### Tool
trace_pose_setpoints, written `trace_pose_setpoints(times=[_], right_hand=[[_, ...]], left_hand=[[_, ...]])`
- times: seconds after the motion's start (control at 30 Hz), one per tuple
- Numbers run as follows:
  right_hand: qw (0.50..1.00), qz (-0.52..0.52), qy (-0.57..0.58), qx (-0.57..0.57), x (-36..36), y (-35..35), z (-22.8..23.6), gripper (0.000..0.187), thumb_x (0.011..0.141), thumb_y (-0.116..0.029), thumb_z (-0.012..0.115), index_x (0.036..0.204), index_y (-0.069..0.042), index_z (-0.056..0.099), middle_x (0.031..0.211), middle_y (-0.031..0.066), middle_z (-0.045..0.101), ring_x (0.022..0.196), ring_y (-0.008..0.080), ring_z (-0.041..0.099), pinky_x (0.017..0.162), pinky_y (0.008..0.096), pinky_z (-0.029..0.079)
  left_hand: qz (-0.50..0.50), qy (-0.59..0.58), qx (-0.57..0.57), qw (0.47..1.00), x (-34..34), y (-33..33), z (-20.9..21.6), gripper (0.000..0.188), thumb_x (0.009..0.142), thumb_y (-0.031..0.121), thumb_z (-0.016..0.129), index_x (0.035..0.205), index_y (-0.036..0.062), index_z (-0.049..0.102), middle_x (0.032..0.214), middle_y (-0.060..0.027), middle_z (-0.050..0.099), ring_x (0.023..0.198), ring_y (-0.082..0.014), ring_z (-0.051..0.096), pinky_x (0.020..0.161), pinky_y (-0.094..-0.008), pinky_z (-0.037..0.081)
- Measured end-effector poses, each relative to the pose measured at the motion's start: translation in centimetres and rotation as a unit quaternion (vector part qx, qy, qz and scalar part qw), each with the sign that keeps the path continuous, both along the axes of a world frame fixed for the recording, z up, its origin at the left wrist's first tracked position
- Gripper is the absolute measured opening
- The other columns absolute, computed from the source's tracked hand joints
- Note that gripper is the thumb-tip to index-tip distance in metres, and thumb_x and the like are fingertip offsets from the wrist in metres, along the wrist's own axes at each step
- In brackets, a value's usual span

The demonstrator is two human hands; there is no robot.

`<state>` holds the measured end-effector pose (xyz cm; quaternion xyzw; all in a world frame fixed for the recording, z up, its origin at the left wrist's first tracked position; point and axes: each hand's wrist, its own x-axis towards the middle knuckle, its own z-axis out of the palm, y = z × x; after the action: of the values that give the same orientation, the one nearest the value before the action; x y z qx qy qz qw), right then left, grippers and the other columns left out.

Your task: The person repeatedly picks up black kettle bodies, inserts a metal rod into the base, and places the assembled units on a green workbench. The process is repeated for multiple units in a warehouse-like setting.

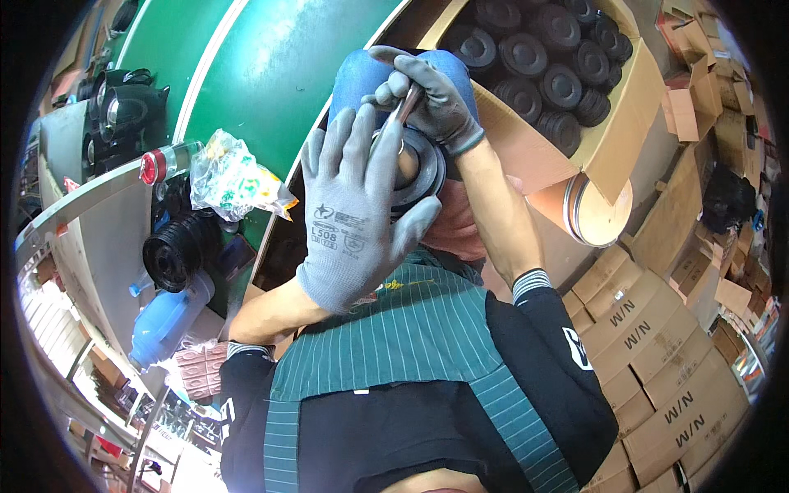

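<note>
A black round part point(431, 171) with raised rings and a brownish centre rests at my lap, partly hidden by my left hand. My left hand point(349, 209), in a grey glove, lies over its left side with fingers stretched out and the thumb apart near its lower edge. Just beyond, my right hand point(440, 103), gloved alike, has its fingers closed around a slim dark tool point(408, 103). The tool slants down toward the part, beside my left index fingertip; its kind is not clear and its lower end is hidden.
An open cardboard box point(620, 156) full of black round parts stands far right, by a round drum point(600, 214). Stacked cartons point(649, 345) fill the right. Left are a green table point(263, 74), a plastic bag point(234, 177), a red-lidded jar point(168, 163), stacked black rings point(177, 251) and a blue bottle point(168, 320).
</note>
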<state>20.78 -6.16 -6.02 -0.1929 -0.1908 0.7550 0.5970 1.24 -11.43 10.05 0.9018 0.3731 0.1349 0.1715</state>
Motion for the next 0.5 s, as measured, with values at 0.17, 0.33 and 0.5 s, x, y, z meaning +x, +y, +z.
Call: trace_pose_setpoints(times=[0.17, 0.33, 0.5], right_hand=[[0.999, -0.025, -0.022, 0.024, 0.9, -4.8, 1.4, 0.038, 0.118, -0.029, 0.043, 0.133, -0.001, 0.063, 0.081, -0.0022, 0.057, 0.094, 0.0197, 0.066, 0.124, 0.0582, 0.042], [0.979, 0.007, -0.059, 0.197, 2.5, -7.9, 4.3, 0.072, 0.117, -0.041, 0.026, 0.069, -0.005, 0.067, 0.068, 0.0082, 0.058, 0.079, 0.0250, 0.059, 0.122, 0.0626, 0.039], [0.891, -0.006, -0.370, 0.264, 1.8, -10.9, 8.6, 0.028, 0.083, -0.025, 0.067, 0.060, -0.010, 0.064, 0.061, 0.0022, 0.053, 0.075, 0.0252, 0.060, 0.117, 0.0612, 0.045]], left_hand=[[0.092, -0.148, -0.087, 0.981, -3.3, 2.9, -4.1, 0.052, 0.103, 0.024, 0.061, 0.144, -0.0076, 0.056, 0.140, -0.0305, 0.061, 0.133, -0.0479, 0.057, 0.114, -0.0522, 0.044], [0.054, -0.241, -0.301, 0.921, -2.9, 4.5, -4.5, 0.068, 0.118, 0.046, 0.023, 0.136, -0.0019, 0.069, 0.121, -0.0178, 0.077, 0.115, -0.0269, 0.073, 0.102, -0.0378, 0.055], [0.040, -0.258, -0.476, 0.840, -1.3, 8.8, -8.0, 0.074, 0.116, 0.054, 0.029, 0.113, -0.0025, 0.078, 0.088, -0.0146, 0.077, 0.084, -0.0216, 0.074, 0.086, -0.0338, 0.058]])
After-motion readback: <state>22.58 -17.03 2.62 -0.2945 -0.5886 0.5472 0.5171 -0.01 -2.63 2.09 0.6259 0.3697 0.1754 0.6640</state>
